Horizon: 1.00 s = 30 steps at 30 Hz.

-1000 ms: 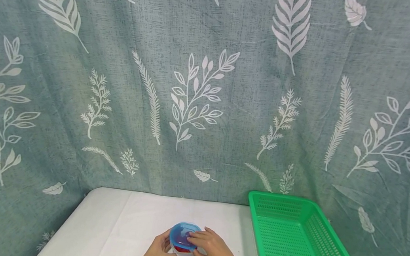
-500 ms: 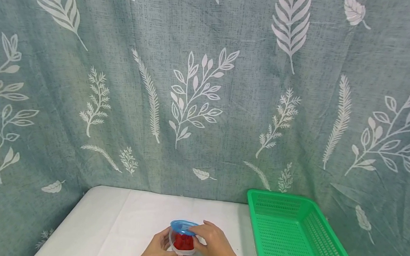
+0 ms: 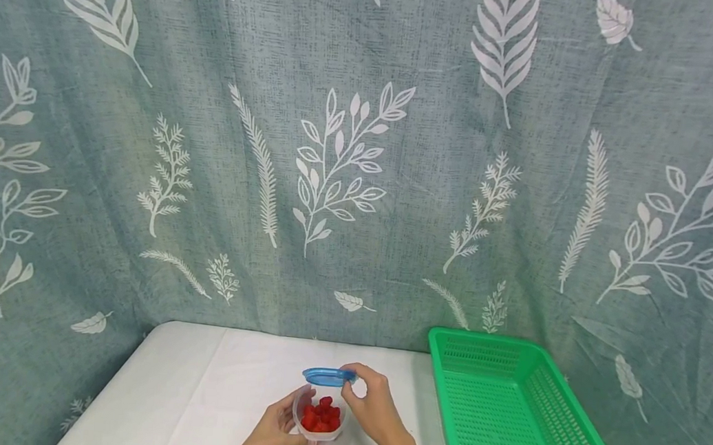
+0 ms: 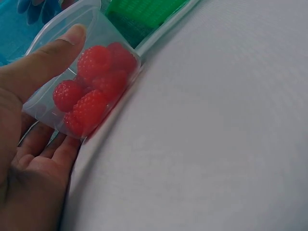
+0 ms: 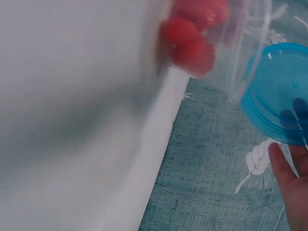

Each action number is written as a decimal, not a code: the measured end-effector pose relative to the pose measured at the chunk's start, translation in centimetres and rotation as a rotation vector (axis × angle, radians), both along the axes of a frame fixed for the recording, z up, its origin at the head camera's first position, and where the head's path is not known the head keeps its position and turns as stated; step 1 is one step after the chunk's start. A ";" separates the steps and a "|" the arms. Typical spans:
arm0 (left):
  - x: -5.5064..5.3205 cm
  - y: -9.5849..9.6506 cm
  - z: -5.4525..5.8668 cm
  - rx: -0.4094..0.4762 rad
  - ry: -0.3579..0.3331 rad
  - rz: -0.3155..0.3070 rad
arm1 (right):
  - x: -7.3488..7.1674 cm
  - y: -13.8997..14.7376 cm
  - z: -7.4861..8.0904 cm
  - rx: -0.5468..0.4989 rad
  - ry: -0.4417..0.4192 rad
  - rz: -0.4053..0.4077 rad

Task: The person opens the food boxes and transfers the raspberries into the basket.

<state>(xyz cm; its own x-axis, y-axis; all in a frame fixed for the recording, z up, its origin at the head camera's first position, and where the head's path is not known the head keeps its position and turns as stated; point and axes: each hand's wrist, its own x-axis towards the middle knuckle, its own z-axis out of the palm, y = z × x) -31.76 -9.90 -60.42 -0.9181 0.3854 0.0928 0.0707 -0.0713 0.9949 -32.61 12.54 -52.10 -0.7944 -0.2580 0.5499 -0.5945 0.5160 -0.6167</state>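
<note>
A clear plastic container [image 3: 297,409] stands on the white table with several raspberries [image 3: 321,416] inside; its top is uncovered. My left hand [image 3: 274,429] grips it from the left, and in the left wrist view the thumb [image 4: 57,53] lies along its wall. Above and just behind the container, a translucent blue lid [image 3: 323,377] is held up, apart from the rim. My right hand [image 3: 373,403] pinches the lid by its right edge. In the right wrist view the fingers show through the blue lid [image 5: 276,91].
A green plastic basket [image 3: 444,394] with perforated sides stands on the right of the white table [image 3: 197,377]. Behind and around the table hangs a grey-green curtain [image 3: 352,284] with white leaf patterns.
My right hand has lifted the blue lid up and off the container, tilting it nearly edge-on. The raspberries are now in plain sight. My left hand keeps its hold on the container.
</note>
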 end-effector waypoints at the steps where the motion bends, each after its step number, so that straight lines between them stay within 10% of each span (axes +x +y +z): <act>1: 0.0 0.0 0.0 0.007 0.000 -0.001 | -0.2 0.0 0.1 -0.028 -0.001 -0.007; 16: 0.1 0.3 0.1 0.006 -0.040 0.026 | -2.5 0.9 1.5 -0.278 -0.061 -0.036; 30: 0.2 0.4 0.1 -0.026 -0.029 0.037 | -4.8 2.7 -0.8 -0.353 -0.217 -0.115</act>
<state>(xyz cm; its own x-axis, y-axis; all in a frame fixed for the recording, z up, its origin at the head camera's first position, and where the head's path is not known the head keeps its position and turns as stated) -31.52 -9.49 -60.28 -0.9340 0.3528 0.0561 0.0435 -0.0436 0.9981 -37.38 15.21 -52.85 -0.9141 0.0131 0.4053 -0.3822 0.3061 -0.8719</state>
